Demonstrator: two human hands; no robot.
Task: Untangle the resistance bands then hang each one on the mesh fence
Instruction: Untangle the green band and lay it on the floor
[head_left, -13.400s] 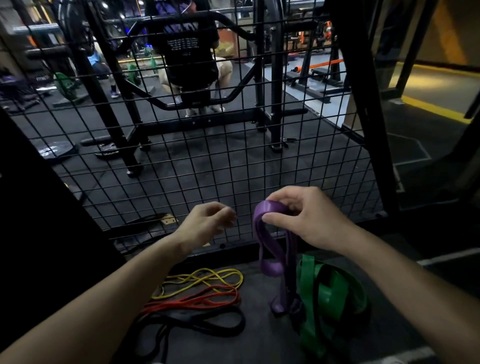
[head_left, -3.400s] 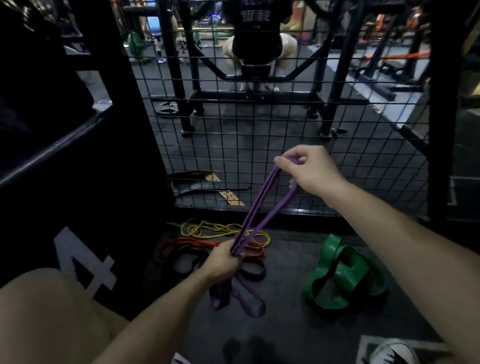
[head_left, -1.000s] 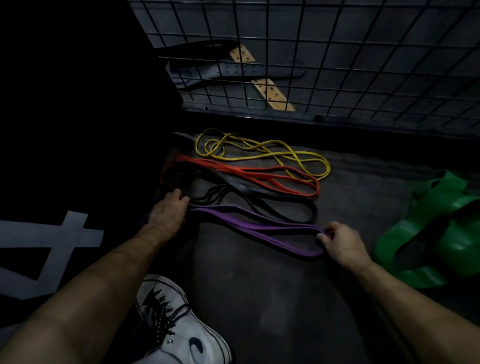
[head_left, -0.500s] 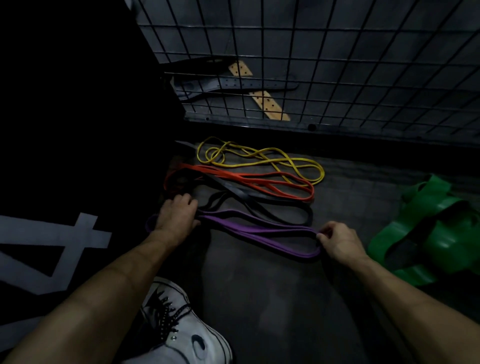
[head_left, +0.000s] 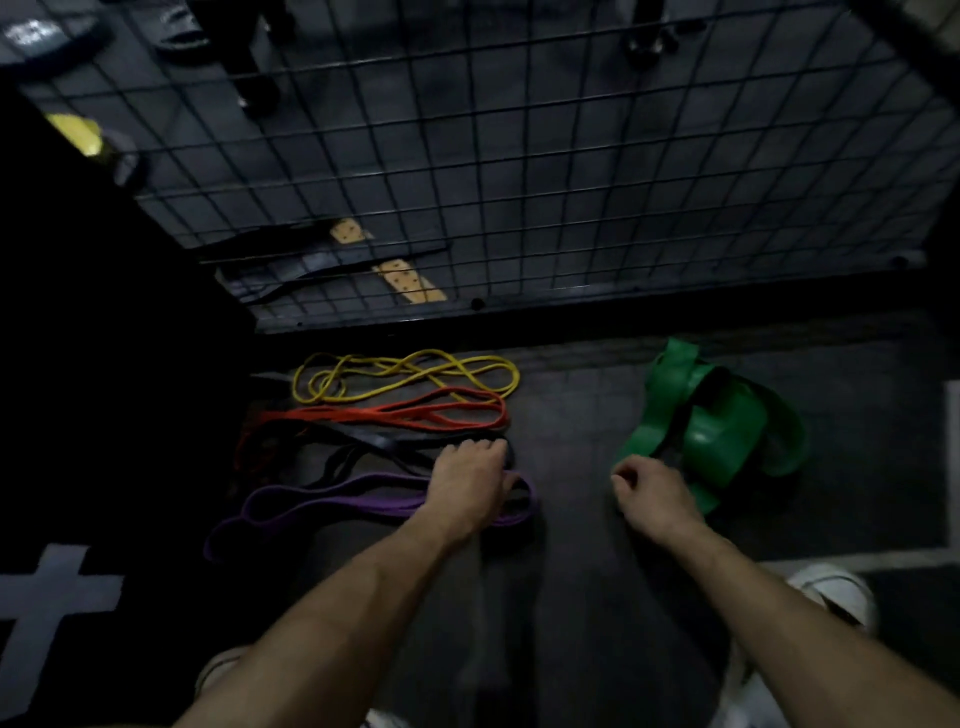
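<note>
Several resistance bands lie on the dark floor in front of the mesh fence (head_left: 519, 156). From the fence towards me they are a thin yellow band (head_left: 405, 376), an orange band (head_left: 395, 415), a black band (head_left: 374, 441) and a purple band (head_left: 322, 501). A wide green band (head_left: 722, 431) lies bunched up to the right. My left hand (head_left: 467, 480) lies palm down over the purple band's right end, fingertips at the black band. What its palm holds is hidden. My right hand (head_left: 652, 491) hovers loosely curled at the green band's left edge, holding nothing visible.
A black box with a white numeral (head_left: 47, 597) stands at the left. Behind the mesh lie a dark belt and a tan strip (head_left: 405, 280). My white shoes (head_left: 831, 597) are at the bottom edge. A white floor line (head_left: 953, 467) runs at the right.
My right hand let go of the purple band's right end and moved right to the green band. My left hand slid from the purple band's left end to its right end.
</note>
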